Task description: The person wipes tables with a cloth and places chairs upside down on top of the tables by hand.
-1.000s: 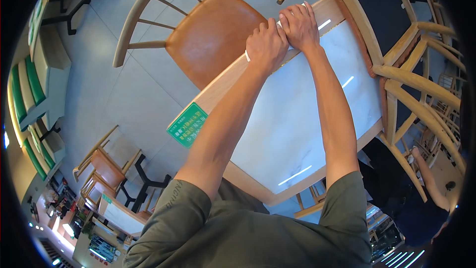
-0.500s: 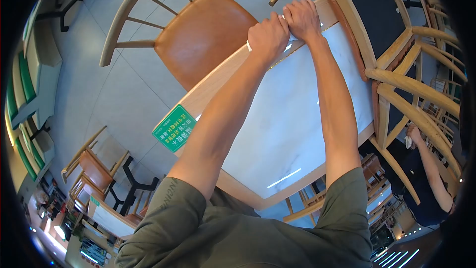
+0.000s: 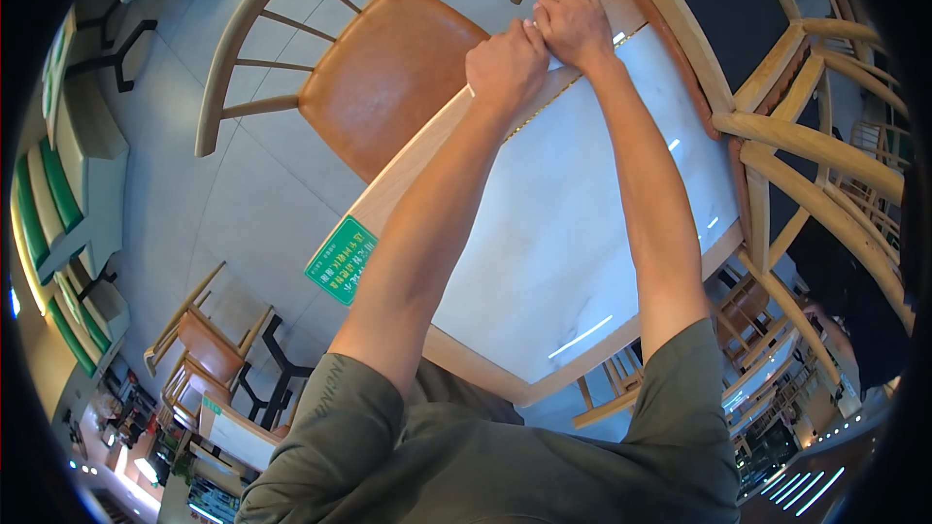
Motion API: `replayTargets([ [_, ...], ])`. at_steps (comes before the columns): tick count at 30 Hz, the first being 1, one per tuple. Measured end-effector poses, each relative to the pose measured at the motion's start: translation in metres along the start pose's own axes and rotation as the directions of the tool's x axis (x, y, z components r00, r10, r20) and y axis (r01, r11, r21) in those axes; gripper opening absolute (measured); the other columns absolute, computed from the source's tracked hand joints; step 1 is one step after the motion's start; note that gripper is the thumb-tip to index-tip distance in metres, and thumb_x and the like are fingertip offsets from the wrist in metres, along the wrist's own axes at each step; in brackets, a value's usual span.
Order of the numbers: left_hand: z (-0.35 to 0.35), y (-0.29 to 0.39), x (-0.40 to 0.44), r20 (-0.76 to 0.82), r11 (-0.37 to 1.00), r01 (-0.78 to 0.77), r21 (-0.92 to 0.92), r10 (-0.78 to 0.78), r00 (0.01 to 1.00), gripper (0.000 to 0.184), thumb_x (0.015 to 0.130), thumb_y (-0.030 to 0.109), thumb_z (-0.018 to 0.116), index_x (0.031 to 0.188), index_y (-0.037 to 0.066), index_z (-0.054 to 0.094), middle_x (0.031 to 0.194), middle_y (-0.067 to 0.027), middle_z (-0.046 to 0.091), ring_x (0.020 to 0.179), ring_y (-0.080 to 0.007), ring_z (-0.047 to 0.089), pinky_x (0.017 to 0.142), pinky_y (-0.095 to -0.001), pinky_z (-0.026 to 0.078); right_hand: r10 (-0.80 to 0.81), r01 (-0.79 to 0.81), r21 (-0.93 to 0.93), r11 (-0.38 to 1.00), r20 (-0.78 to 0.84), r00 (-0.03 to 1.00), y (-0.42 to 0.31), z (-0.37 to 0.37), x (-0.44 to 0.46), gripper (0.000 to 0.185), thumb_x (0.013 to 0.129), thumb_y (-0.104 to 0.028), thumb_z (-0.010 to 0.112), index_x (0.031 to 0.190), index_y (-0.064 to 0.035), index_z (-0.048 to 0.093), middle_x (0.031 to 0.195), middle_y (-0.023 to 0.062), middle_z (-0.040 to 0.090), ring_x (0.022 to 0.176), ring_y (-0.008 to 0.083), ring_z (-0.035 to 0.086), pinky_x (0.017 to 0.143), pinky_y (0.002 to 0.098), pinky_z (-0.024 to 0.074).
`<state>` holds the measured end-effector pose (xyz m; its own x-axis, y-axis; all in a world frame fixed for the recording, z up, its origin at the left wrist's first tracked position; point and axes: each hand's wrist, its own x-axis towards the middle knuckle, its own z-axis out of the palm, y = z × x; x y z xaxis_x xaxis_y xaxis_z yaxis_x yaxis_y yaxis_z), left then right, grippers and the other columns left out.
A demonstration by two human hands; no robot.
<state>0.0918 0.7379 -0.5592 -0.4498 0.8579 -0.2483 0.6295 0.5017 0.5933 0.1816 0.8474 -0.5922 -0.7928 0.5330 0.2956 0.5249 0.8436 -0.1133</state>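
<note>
Hands, left (image 3: pixel 507 68) and right (image 3: pixel 573 27), fingers curled, seemingly press a white scrap (image 3: pixel 472 90) onto the counter (image 3: pixel 553 252) beneath them, actual grip unclear; any slide calls for even pressure.

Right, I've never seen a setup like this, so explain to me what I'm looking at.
There is no machine here, just a person's two bare hands. The camera is worn on the head, looking forward and down, so the arms reach away from you out of dark green sleeves. The left hand and right hand are close together at the far edge of a wood-bordered table with a pale, marbled top. A bit of something white peeks out by the left hand; it is mostly hidden, so I can't say what it is or how it is gripped. A green label with writing sits at the table's left corner, and a brown-seated chair stands beyond.
</note>
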Motion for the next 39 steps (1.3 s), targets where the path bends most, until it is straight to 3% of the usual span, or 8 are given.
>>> replayTargets([
  [6,-0.017,-0.043,-0.042,-0.005,0.998,-0.005,0.065,0.005,1.0,0.039,0.098,0.034,0.028,0.091,0.006,0.056,0.081,-0.0176,0.067,0.073,-0.0386,0.064,0.07,-0.0494,0.049,0.02,-0.02,0.017,1.0,-0.001,1.0,-0.064,0.0,-0.018,0.026,0.088,-0.026,0.049,0.078,-0.0081,0.065,0.081,0.0086,0.063,0.089,0.025,0.057,0.099,0.0443,0.0349],
  [7,-0.021,-0.052,-0.051,-0.042,0.997,-0.014,0.074,0.017,0.999,0.036,0.098,0.033,0.03,0.091,0.007,0.055,0.083,-0.0171,0.066,0.074,-0.0385,0.063,0.07,-0.0497,0.049,0.053,-0.055,0.028,0.998,0.067,0.996,-0.081,-0.004,-0.022,0.025,0.089,-0.026,0.048,0.084,-0.0075,0.064,0.087,0.0088,0.062,0.094,0.0241,0.056,0.105,0.048,0.0298],
  [15,-0.049,-0.132,-0.142,-0.168,0.981,-0.042,0.191,0.075,0.983,0.025,0.094,0.027,0.041,0.101,0.008,0.057,0.096,-0.0141,0.061,0.093,-0.0312,0.06,0.078,-0.0457,0.046,0.085,-0.089,0.097,0.991,0.05,0.995,-0.204,-0.007,-0.06,0.031,0.09,-0.028,0.047,0.109,-0.0069,0.061,0.114,0.0103,0.057,0.12,0.0265,0.045,0.111,0.0505,0.0228],
  [20,-0.059,-0.172,-0.203,-0.26,0.97,-0.039,0.242,0.104,0.96,0.042,0.094,0.027,0.042,0.131,0.007,0.045,0.124,-0.0134,0.051,0.118,-0.0295,0.045,0.102,-0.0466,0.029,0.056,-0.069,0.147,0.987,0.093,0.994,-0.267,-0.012,-0.089,0.041,0.091,-0.03,0.047,0.125,-0.009,0.055,0.132,0.0101,0.047,0.132,0.0268,0.034,0.113,0.0506,0.0203],
  [26,-0.06,-0.207,-0.27,-0.266,0.937,0.027,0.348,0.071,0.961,0.051,0.094,0.028,0.039,0.141,0.007,0.036,0.146,-0.0167,0.029,0.139,-0.0334,0.02,0.114,-0.0521,0.009,0.084,-0.111,0.188,0.976,0.147,0.986,-0.331,-0.021,-0.13,0.05,0.092,-0.033,0.046,0.136,-0.0108,0.044,0.146,0.012,0.034,0.14,0.0301,0.023,0.114,0.0528,0.0146],
  [31,-0.055,-0.22,-0.322,-0.223,0.928,-0.066,0.368,0.156,0.962,0.054,0.095,0.026,0.038,0.145,0.008,0.03,0.153,-0.0157,0.019,0.143,-0.033,0.01,0.114,-0.0519,0.005,0.163,-0.196,0.2,0.96,0.171,0.972,-0.36,-0.038,-0.18,0.053,0.092,-0.033,0.047,0.14,-0.0119,0.04,0.149,0.0124,0.03,0.141,0.0302,0.022,0.114,0.0526,0.0135],
  [37,-0.064,-0.224,-0.359,0.065,0.865,-0.376,0.332,0.377,0.924,0.066,0.088,0.033,0.053,0.144,0.006,0.03,0.152,-0.0168,0.02,0.143,-0.0339,0.01,0.115,-0.0517,0.005,0.396,-0.416,0.11,0.903,0.171,0.902,-0.388,-0.06,-0.253,0.055,0.092,-0.032,0.047,0.143,-0.0123,0.037,0.15,0.0123,0.029,0.141,0.0308,0.021,0.114,0.053,0.0137],
  [39,-0.065,-0.227,-0.376,0.02,0.892,-0.361,0.272,0.37,0.929,0.07,0.087,0.035,0.056,0.144,0.005,0.029,0.151,-0.0177,0.021,0.143,-0.0347,0.01,0.115,-0.0515,0.005,0.461,-0.477,0.068,0.876,0.169,0.871,-0.405,-0.07,-0.283,0.056,0.092,-0.033,0.048,0.143,-0.0126,0.037,0.15,0.012,0.029,0.141,0.0305,0.021,0.114,0.053,0.0143],
])
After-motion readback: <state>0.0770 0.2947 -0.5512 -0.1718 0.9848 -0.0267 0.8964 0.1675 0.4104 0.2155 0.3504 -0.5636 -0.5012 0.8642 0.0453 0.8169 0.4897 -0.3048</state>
